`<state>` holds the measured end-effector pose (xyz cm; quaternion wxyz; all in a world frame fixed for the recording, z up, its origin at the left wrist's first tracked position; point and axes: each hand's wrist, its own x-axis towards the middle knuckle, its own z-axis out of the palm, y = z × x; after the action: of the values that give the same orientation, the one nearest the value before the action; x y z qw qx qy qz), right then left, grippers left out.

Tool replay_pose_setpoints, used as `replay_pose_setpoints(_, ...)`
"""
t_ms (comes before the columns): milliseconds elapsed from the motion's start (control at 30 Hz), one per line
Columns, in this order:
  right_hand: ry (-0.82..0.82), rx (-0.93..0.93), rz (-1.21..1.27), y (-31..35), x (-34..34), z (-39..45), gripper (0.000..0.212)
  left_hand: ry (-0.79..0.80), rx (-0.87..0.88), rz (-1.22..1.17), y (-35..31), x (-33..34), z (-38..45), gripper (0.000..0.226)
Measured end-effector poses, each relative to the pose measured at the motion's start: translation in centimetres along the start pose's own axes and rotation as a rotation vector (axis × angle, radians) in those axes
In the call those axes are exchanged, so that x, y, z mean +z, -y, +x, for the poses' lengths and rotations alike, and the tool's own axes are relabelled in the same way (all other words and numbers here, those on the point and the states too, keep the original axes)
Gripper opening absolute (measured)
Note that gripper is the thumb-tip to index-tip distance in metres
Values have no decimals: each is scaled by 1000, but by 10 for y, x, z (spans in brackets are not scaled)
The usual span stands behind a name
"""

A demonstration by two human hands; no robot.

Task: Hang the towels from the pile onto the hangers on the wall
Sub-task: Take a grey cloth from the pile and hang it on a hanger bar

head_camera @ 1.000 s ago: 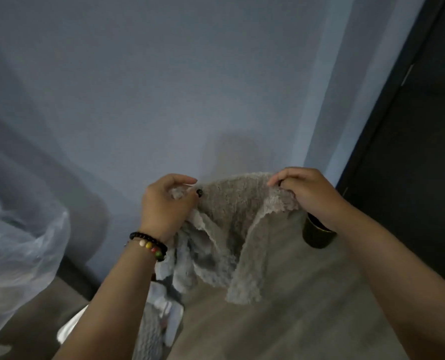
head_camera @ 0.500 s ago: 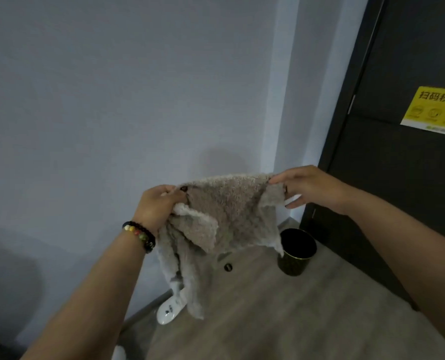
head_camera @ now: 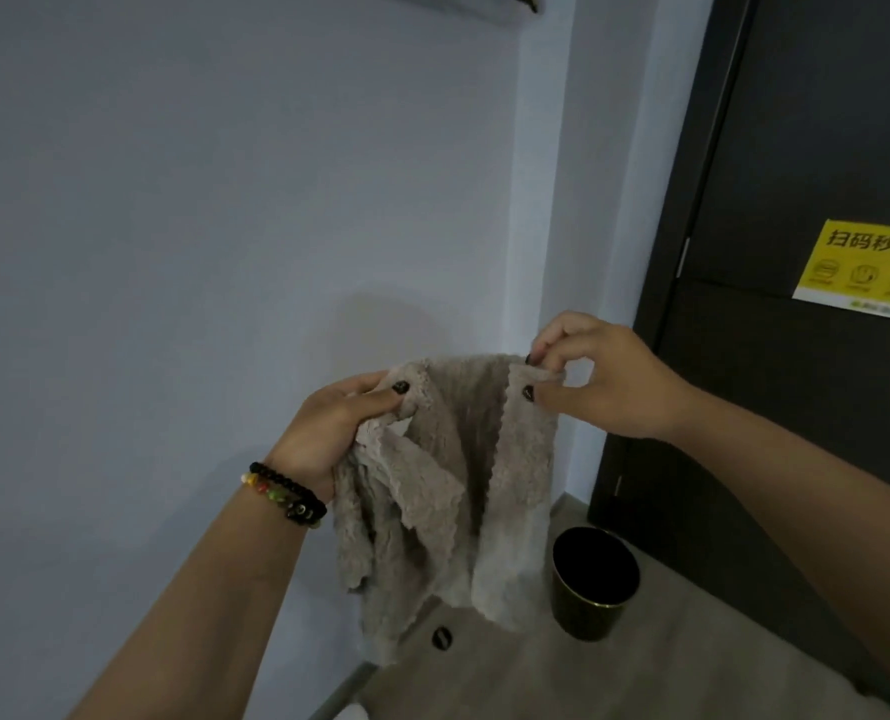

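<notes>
left hand [head_camera: 339,428]: I have it gripping the towel [head_camera: 448,491] at its top left corner, thumb pressed over the edge and fingers curled behind, with a bunch of spare cloth gathered under the palm; a beaded bracelet [head_camera: 284,493] sits on that wrist
right hand [head_camera: 596,379]: pinching the top right corner between thumb and fingertips, the other fingers lifted clear of the cloth
why held this way: I judge the two corner grips are meant to stretch the top edge flat, so the towel opens out and can be laid over a hanger without bunching
where the towel is: up in the air between my hands, in front of the pale wall [head_camera: 225,226], well above the floor [head_camera: 614,678], touching nothing else
how the towel looks: beige, fluffy, with a wavy scalloped edge; the top edge sags a little between the hands; the left side hangs in crumpled folds, the right side drops as a flatter strip; it looks soft and light, so I expect it to drape easily
hanger: a dark piece shows at the far top edge of the wall [head_camera: 523,0]; I cannot tell whether it is a hanger
nearby: a dark round bin [head_camera: 593,584] stands on the floor to the right, beside a dark door [head_camera: 796,148] with a yellow sticker [head_camera: 863,270]
progress: towel not yet hung, and the pile is out of view
</notes>
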<state>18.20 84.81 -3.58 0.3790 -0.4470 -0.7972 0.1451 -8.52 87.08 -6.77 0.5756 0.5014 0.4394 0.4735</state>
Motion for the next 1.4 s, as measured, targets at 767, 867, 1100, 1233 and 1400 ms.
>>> replay_pose_setpoints(767,173,-79,492,-57,6,159,11,6,228,-7,-53,35,135,11)
replay_pose_setpoints(867,168,-103,517,-79,-5,177,14,-32,296,95,-59,49,155,12)
replay_pose_setpoints(1100,71,-137,543,-140,-48,220,14,34,359,120,-77,101,204,25)
replay_pose_setpoints(1233,46,-135,588,-170,-74,240,13,69,386,93,-84,135,230,31)
replay_pose_setpoints(1400,53,-116,646,-200,-91,265,17,2,463,160,-85,166,257,35)
